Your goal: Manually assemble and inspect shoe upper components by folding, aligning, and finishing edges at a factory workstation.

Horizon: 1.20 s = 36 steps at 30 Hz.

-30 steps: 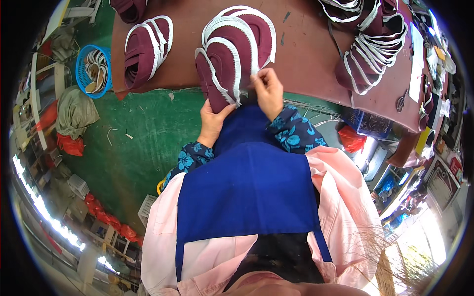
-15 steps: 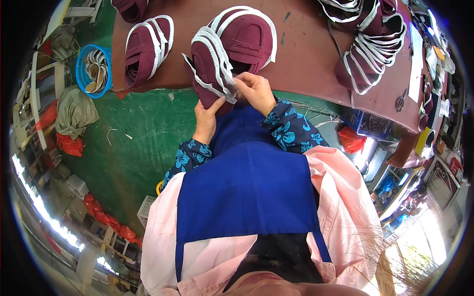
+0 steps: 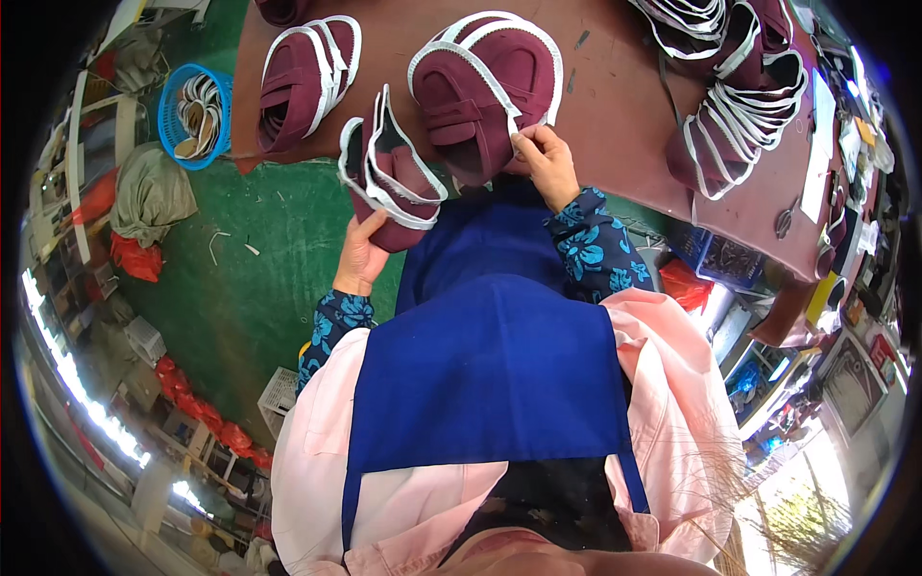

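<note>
My left hand [image 3: 363, 252] holds a pair of maroon shoe uppers [image 3: 411, 213] with white edging, nested together off the table's near edge. The thumb lies over their white rim. In my right hand [image 3: 545, 158], thumb and fingers pinch the white edge of another maroon shoe upper [image 3: 459, 120]. That upper lies at the near edge of the table, overlapping a stack of similar shoe uppers [image 3: 538, 67] just behind it. Its strap and toe face up.
On the brown table [image 3: 605, 115], more maroon uppers [image 3: 293, 82] lie at left, and a long nested row of uppers [image 3: 735, 130] curves at right. Scissors [image 3: 784, 223] rest near the right edge. A blue basket [image 3: 165, 120] with pale pieces stands left of the table.
The uppers held together between both hands have been parted. My left hand has drawn some down and left; my right has moved right, with one upper now over the stack.
</note>
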### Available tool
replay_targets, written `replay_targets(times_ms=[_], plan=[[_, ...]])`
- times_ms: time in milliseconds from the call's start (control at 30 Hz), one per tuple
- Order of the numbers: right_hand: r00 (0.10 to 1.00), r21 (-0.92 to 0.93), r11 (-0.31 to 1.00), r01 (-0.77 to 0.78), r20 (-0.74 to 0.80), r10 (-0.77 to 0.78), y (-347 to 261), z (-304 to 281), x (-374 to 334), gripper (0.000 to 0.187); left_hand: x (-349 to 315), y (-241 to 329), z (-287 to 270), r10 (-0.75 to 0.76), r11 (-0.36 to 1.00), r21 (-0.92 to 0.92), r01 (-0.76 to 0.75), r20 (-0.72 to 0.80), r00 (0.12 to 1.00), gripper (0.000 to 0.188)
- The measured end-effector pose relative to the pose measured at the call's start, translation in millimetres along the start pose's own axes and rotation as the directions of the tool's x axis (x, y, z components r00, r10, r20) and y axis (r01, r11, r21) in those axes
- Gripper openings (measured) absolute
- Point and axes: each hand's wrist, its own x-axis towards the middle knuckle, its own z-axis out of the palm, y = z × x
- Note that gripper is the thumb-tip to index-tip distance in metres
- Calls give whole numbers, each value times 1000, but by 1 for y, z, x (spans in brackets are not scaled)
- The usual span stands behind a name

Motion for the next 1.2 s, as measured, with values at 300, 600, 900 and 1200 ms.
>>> replay_targets(times_ms=[300,600,900,1200], plan=[[993,86,991,101,52,-105,-42,42,-35,13,16,-38,71,75,942,329,-68,-11,997,37],[928,-342,939,35,-337,-157,14,-36,28,24,-1,-49,58,310,774,565,-284,52,949,28],[969,-109,987,119,-205,-140,3,-14,6,15,47,-85,75,524,245,776,-581,398,753,24],[957,-79,969,236,-153,-245,-33,14,3,32,52,-58,81,322,760,568,-317,96,942,26]])
